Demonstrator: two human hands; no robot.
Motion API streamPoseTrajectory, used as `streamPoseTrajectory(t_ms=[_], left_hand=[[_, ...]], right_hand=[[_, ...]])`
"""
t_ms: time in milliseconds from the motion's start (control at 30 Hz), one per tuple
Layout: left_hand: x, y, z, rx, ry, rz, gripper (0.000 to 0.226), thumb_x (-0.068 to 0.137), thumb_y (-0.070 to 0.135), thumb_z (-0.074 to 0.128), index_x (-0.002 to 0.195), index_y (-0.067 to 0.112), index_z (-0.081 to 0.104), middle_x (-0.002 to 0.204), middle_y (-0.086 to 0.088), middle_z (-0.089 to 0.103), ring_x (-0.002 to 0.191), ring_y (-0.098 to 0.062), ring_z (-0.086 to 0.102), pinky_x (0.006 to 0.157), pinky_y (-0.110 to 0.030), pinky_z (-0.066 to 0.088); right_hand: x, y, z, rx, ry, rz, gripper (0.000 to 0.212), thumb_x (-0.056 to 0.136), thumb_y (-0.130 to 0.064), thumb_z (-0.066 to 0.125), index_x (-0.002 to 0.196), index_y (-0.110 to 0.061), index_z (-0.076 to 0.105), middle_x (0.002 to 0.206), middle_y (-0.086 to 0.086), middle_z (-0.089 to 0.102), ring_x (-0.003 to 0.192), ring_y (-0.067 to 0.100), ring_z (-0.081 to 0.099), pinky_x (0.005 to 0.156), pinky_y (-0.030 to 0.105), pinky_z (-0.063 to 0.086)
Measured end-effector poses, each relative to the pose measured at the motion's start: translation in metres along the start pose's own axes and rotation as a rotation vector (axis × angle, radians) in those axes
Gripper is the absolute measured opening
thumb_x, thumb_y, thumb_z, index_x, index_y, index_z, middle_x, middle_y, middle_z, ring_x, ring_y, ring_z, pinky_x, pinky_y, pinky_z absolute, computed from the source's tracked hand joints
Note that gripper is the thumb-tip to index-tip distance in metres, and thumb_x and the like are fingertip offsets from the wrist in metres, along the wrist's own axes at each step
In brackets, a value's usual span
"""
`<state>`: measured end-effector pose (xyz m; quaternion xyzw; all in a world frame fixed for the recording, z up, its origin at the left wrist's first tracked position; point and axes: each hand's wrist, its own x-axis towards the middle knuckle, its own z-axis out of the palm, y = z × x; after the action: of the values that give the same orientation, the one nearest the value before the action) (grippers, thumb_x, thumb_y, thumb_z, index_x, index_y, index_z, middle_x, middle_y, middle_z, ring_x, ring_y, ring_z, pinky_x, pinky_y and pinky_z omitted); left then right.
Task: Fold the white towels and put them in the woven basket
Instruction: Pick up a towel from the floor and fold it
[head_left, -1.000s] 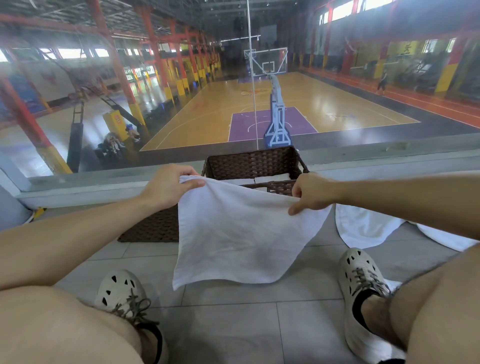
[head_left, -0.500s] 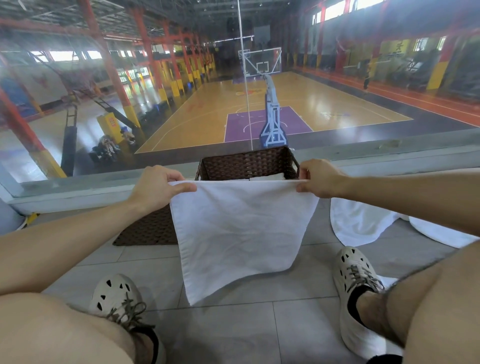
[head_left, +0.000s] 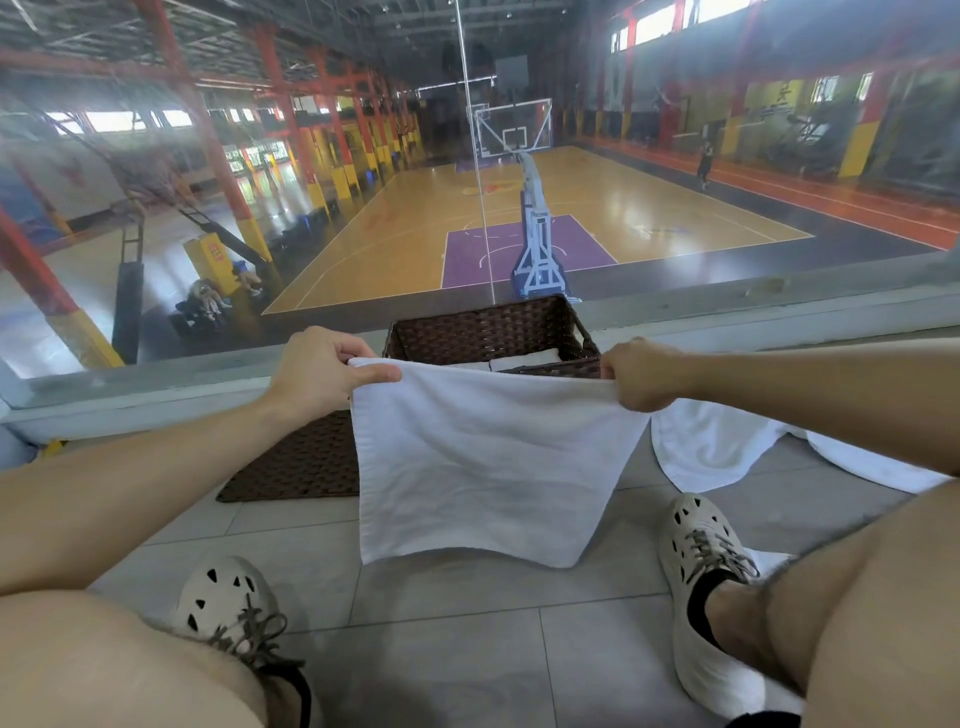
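Two top corners pinched, towel (head_left: 483, 457) hanging free

Towel (head_left: 493, 457) hangs between left hand (head_left: 317, 371) and right hand (head_left: 641, 374), one top corner in each. Basket (head_left: 488, 327) stands behind towel, against ledge (head_left: 156, 384); folded towels (head_left: 524, 358) lie in it. Mat (head_left: 301, 462) lies on floor (head_left: 447, 649) left of basket, partly behind towel. Loose towels (head_left: 717, 441) lie on floor to the right, under right forearm. Left shoe (head_left: 223, 603) and right shoe (head_left: 701, 561) sit either side, nearer than towel. Court (head_left: 597, 208) lies beyond ledge, below.
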<state>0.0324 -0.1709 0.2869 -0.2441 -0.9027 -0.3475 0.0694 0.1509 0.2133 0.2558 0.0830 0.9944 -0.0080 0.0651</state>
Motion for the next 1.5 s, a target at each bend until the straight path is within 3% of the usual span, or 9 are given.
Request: streamPoseTrajectory(t_ms=[167,267,367,633,933,1100,1267,1400,1500], left_hand=[[0.001,0.027,0.011,-0.032,-0.045,0.139,0.018,0.077,0.040,0.096,0.071,0.029,0.083,0.067,0.008,0.075,0.061,-0.006,0.065,0.065,-0.031,0.049],[-0.002,0.047,0.018,0.009,-0.111,0.242,0.016,0.079,0.042,0.094,0.076,0.031,0.084,0.075,0.011,0.078,0.073,-0.009,0.072,0.068,-0.040,0.057],[-0.005,0.057,0.017,0.038,-0.163,0.312,0.013,0.081,0.041,0.093,0.082,0.031,0.085,0.082,0.014,0.079,0.082,-0.013,0.075,0.077,-0.048,0.060],[-0.004,0.040,-0.001,0.137,-0.011,0.351,0.012,0.085,0.041,0.090,0.081,0.031,0.084,0.077,0.019,0.077,0.079,-0.005,0.071,0.070,-0.031,0.053],[-0.008,-0.006,0.005,0.231,-0.072,0.255,0.011,0.091,0.029,0.087,0.099,0.022,0.082,0.089,0.007,0.078,0.074,-0.009,0.066,0.074,-0.040,0.055],[-0.011,0.011,0.021,0.190,-0.159,0.301,0.030,0.098,0.025,0.078,0.110,0.035,0.053,0.084,0.006,0.067,0.069,-0.013,0.059,0.068,-0.038,0.051],[-0.016,0.029,0.027,0.234,-0.186,0.355,0.024,0.100,0.007,0.063,0.097,0.027,0.076,0.089,0.015,0.069,0.077,0.002,0.060,0.067,-0.016,0.038],[-0.017,0.043,0.030,0.117,-0.262,0.183,0.022,0.101,0.049,0.063,0.097,0.037,0.081,0.094,-0.006,0.075,0.078,-0.016,0.066,0.079,-0.041,0.056],[-0.018,0.051,0.028,-0.009,-0.310,0.131,0.066,0.078,0.096,0.055,0.097,0.039,0.082,0.106,-0.001,0.078,0.096,-0.021,0.071,0.093,-0.049,0.057]], right_hand=[[-0.004,-0.038,0.012,0.186,-0.127,-0.108,0.088,0.072,-0.075,0.083,0.123,-0.005,0.068,0.103,0.011,0.076,0.081,0.019,0.057,0.069,0.033,0.043],[-0.008,-0.077,0.018,0.322,-0.151,-0.182,0.109,0.060,-0.091,0.077,0.132,-0.010,0.062,0.111,0.002,0.073,0.098,0.021,0.066,0.092,0.038,0.054],[-0.007,-0.109,0.021,0.414,-0.158,-0.242,0.098,0.063,-0.088,0.078,0.132,-0.020,0.061,0.121,-0.008,0.069,0.111,0.016,0.064,0.104,0.038,0.053],[0.006,-0.116,0.040,0.375,-0.165,-0.212,0.023,0.097,-0.040,0.072,0.085,-0.021,0.076,0.086,0.002,0.077,0.076,0.020,0.075,0.065,0.031,0.060],[0.012,-0.075,-0.015,0.282,0.013,0.031,0.024,0.080,-0.013,0.054,0.068,0.003,0.068,0.055,0.022,0.069,0.052,0.039,0.072,0.053,0.050,0.065],[-0.002,-0.075,-0.046,0.726,0.047,0.211,0.031,0.094,0.002,0.044,0.067,-0.004,0.057,0.044,0.010,0.064,0.034,0.018,0.063,0.036,0.017,0.046],[-0.008,-0.087,-0.047,1.172,0.027,0.310,0.025,0.102,0.002,0.038,0.103,0.014,0.060,0.074,0.030,0.075,0.072,0.045,0.079,0.079,0.053,0.067],[-0.012,-0.099,-0.044,1.358,-0.013,0.321,0.020,0.104,0.003,0.037,0.098,0.009,0.055,0.086,0.030,0.075,0.080,0.049,0.078,0.080,0.055,0.066],[-0.013,-0.107,-0.043,1.451,-0.047,0.311,0.026,0.104,0.003,0.034,0.106,0.007,0.060,0.090,0.027,0.076,0.077,0.044,0.080,0.070,0.050,0.067]])
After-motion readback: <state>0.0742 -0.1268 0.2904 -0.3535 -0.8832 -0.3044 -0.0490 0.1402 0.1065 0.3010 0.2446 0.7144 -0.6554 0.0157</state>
